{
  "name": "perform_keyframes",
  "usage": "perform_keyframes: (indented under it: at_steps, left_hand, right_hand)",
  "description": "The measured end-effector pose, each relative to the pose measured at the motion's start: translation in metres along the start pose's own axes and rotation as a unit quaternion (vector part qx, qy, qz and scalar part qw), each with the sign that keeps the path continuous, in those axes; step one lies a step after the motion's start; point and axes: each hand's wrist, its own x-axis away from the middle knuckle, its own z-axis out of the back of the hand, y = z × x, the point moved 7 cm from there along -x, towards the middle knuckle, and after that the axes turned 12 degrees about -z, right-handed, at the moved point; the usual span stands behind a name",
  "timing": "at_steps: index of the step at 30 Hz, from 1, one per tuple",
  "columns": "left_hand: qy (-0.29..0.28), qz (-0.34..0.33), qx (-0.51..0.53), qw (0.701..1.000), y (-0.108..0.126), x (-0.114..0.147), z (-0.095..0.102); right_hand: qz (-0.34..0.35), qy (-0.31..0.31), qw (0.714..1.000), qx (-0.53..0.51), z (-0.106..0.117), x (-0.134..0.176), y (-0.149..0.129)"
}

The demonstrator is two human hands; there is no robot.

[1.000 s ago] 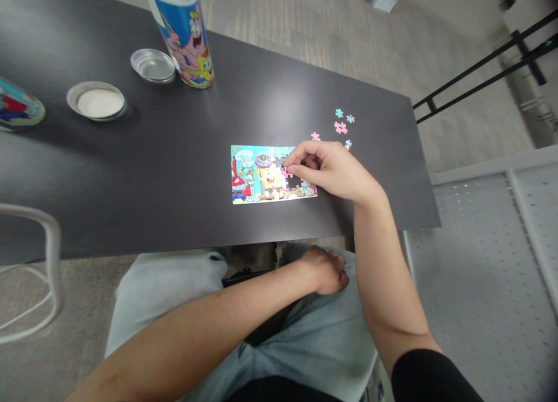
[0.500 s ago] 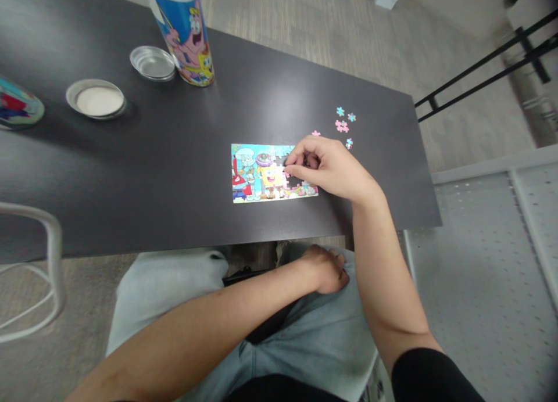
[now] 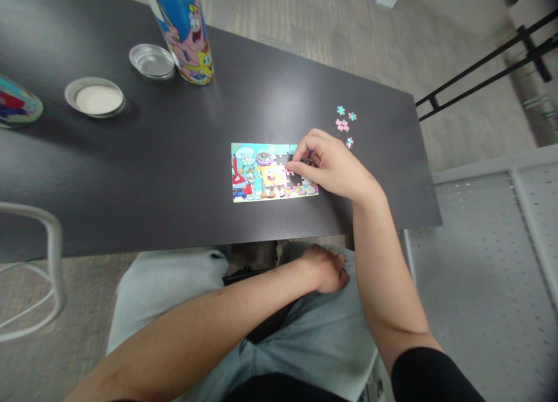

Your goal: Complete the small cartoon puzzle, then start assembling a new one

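A cartoon jigsaw puzzle (image 3: 250, 184) lies flat on the dark table, with a dark gap in its right half. Over that gap, my right hand (image 3: 333, 167) pinches a small puzzle piece (image 3: 289, 169) between thumb and index finger. The piece is partly hidden and seems to touch the puzzle beside the yellow figure; whether it sits in place I cannot tell. Below the table edge my left hand (image 3: 325, 268) rests on my thigh, loosely closed, with nothing visible in it.
Several loose pieces (image 3: 342, 125) lie beyond my right hand. A tall cartoon canister (image 3: 189, 42) stands at the back left, near a metal lid (image 3: 152, 61) and a white-lined lid (image 3: 99, 100). Another colourful canister (image 3: 20, 104) is at the far left, above a white tube (image 3: 54, 257).
My right hand has shifted slightly, its fingertips lifting a little and the pinched piece showing more. A pink piece near the index knuckle is out of sight now. My left hand stays still.
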Motion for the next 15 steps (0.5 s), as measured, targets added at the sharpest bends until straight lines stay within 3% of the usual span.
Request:
perform_keyframes:
  at_steps: [10,13,15]
  left_hand:
    - [0.006,0.0,-0.002,1.0,-0.001,-0.002,-0.001]
    - [0.014,0.0,-0.004,1.0,-0.001,0.0,-0.001]
    - [0.017,0.0,-0.006,1.0,-0.001,0.001,0.0]
  right_hand:
    - [0.019,0.014,1.0,0.0,0.003,0.0,0.001]
    - [0.016,0.072,0.997,-0.002,0.022,0.001,0.012]
    - [-0.005,0.141,0.99,-0.001,0.042,0.001,0.035]
